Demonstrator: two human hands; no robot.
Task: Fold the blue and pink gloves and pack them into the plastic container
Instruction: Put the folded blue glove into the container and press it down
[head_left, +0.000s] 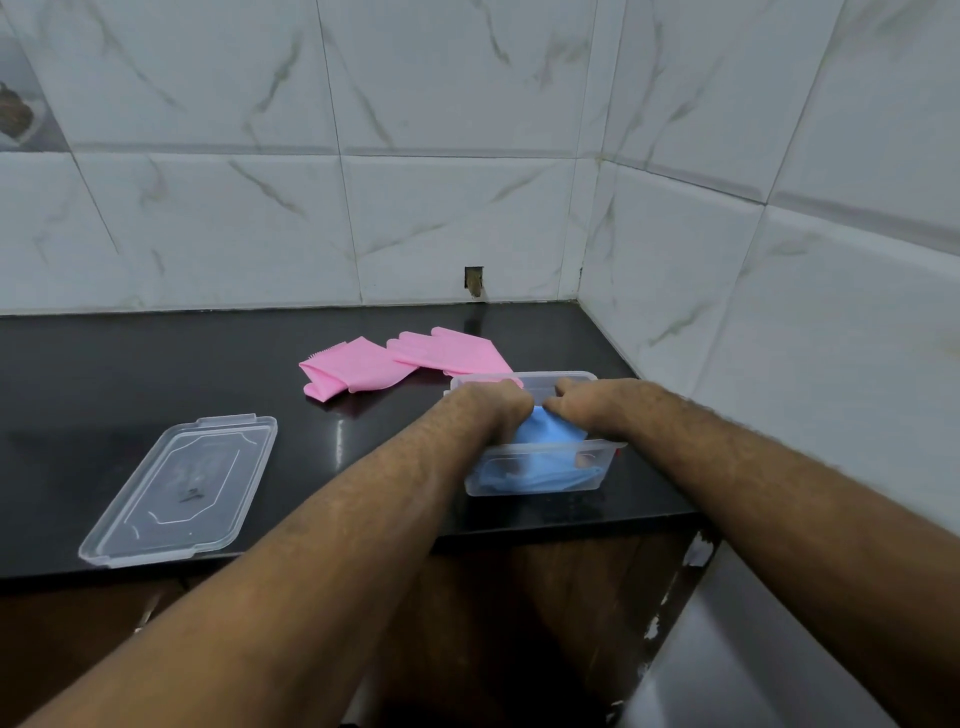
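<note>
A clear plastic container (540, 487) stands near the front edge of the black counter (130, 364). Folded blue gloves (545, 431) lie inside it. My left hand (493, 405) and my right hand (582, 402) both reach down into the container, fingers curled onto the blue gloves; the fingertips are hidden inside. Two pink gloves lie behind the container: one folded (353, 369), one flat (452, 351) with its cuff touching the container's far rim.
The container's clear lid (182, 488) lies flat at the counter's front left. Tiled walls close the back and the right side, forming a corner. A small hole (474, 280) sits in the back wall at counter level.
</note>
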